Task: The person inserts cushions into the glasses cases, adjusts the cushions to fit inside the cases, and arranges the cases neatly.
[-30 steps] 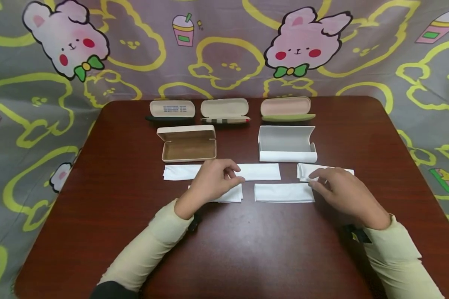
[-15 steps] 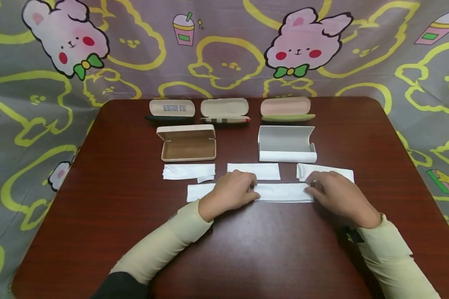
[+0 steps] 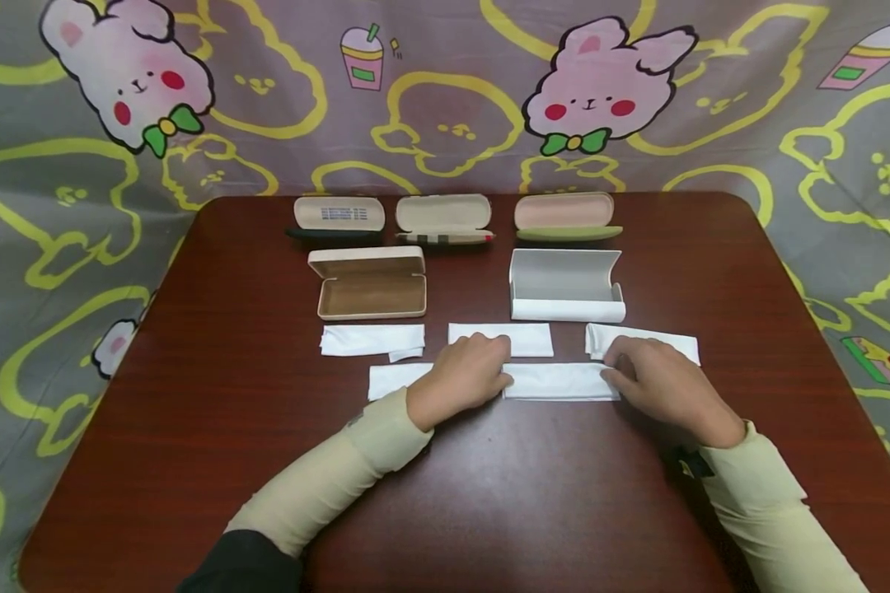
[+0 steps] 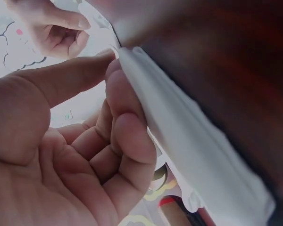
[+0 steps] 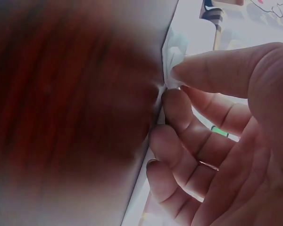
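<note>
- The left hand (image 3: 463,375) pinched the left end of the front-right white cloth (image 3: 559,383), which lay folded lengthwise on the worktop (image 3: 526,494).
- The right hand (image 3: 660,383) pinched that same strip's right end.
- A second folded cloth (image 3: 397,382) lay just to the left, partly hidden by the left hand.
- Three more folded cloths (image 3: 531,339) formed a row behind.
- Past those sat a brown-lined case (image 3: 373,296) and a white case (image 3: 567,310), lids raised, with three slimmer cases (image 3: 443,214) farther back.
</note>
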Available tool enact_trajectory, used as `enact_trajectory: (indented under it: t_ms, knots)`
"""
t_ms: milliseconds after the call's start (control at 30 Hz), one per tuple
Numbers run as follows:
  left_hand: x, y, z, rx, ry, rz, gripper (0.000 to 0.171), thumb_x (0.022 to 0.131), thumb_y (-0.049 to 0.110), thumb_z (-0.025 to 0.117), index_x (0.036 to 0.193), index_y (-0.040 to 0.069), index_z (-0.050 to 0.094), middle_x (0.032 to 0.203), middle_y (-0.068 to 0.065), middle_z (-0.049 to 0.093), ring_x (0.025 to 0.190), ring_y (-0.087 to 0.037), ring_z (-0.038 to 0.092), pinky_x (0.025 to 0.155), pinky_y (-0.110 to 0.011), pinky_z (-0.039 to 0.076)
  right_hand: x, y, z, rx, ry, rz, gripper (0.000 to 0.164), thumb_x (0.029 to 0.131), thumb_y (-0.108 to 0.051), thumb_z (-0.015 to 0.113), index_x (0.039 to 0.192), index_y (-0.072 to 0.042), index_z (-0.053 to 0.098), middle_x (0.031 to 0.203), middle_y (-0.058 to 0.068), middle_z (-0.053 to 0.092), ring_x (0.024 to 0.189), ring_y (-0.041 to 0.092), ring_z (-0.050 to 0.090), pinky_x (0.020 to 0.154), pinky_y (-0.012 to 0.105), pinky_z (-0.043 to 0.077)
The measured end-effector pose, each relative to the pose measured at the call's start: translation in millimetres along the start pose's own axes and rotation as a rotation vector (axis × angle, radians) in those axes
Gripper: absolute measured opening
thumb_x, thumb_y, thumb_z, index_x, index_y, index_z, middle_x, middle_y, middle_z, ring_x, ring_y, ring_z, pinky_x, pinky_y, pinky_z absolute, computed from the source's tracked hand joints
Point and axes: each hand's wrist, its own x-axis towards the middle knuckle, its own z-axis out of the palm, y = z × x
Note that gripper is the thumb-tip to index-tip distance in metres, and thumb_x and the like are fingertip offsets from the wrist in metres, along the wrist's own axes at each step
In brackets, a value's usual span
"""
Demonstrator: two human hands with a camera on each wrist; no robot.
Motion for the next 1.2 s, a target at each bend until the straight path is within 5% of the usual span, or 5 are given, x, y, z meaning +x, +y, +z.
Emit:
enact_trajectory:
  t_ms: [233,400,600,900,1200]
  knots:
    - [0.4,4.9,-0.3,0.035,-0.016,-0.017,0.016,0.087,0.017,0.072,0.08,0.014,0.058,0.074,-0.001,0.059,0.066,-0.023,0.062,0.048,-0.04,0.048,-4,0,3,0.085,0.089,-0.023,0.017,0.084,-0.007,0.078,0.081,-0.017,0.064,0.076,-0.007,0.057,0.071,0.015,0.049,0.065,0.036,0.041]
    - [0.8,3.1,-1.0,-0.033,0.02,0.05,0.013,0.083,0.009,0.071,0.077,0.016,0.061,0.078,0.003,0.058,0.071,-0.018,0.06,0.056,-0.035,0.048,-11,-2,3,0.165,0.12,0.023,0.015,0.084,-0.011,0.079,0.081,-0.019,0.067,0.076,-0.008,0.062,0.065,0.012,0.049,0.061,0.032,0.042]
    - [2.5,-1.7,-1.5,-0.216,0.085,0.07,0.018,0.081,0.012,0.076,0.073,0.019,0.061,0.065,0.011,0.057,0.065,-0.011,0.056,0.065,-0.03,0.047,-17,-1,3,0.285,0.14,0.092,0.016,0.086,-0.01,0.078,0.079,-0.019,0.067,0.075,-0.007,0.064,0.068,0.012,0.054,0.063,0.026,0.043]
    - [4.0,-4.5,-6.5,-0.645,-0.013,-0.008,0.02,0.084,-0.001,0.069,0.103,0.001,0.065,0.07,0.004,0.07,0.047,-0.016,0.064,0.049,-0.025,0.05,-18,-3,5,0.532,0.211,0.139,0.014,0.09,-0.004,0.074,0.101,0.0,0.067,0.083,0.01,0.068,0.065,0.015,0.063,0.055,0.023,0.049]
    - [10.0,-10.9,-12.8,-0.795,0.005,-0.022,0.006,0.085,0.001,0.076,0.091,0.004,0.074,0.076,0.001,0.071,0.063,-0.023,0.067,0.055,-0.026,0.051,-16,-6,2,0.542,0.333,0.165,0.016,0.09,-0.002,0.074,0.104,0.004,0.072,0.088,0.014,0.07,0.07,0.007,0.065,0.059,0.017,0.049]
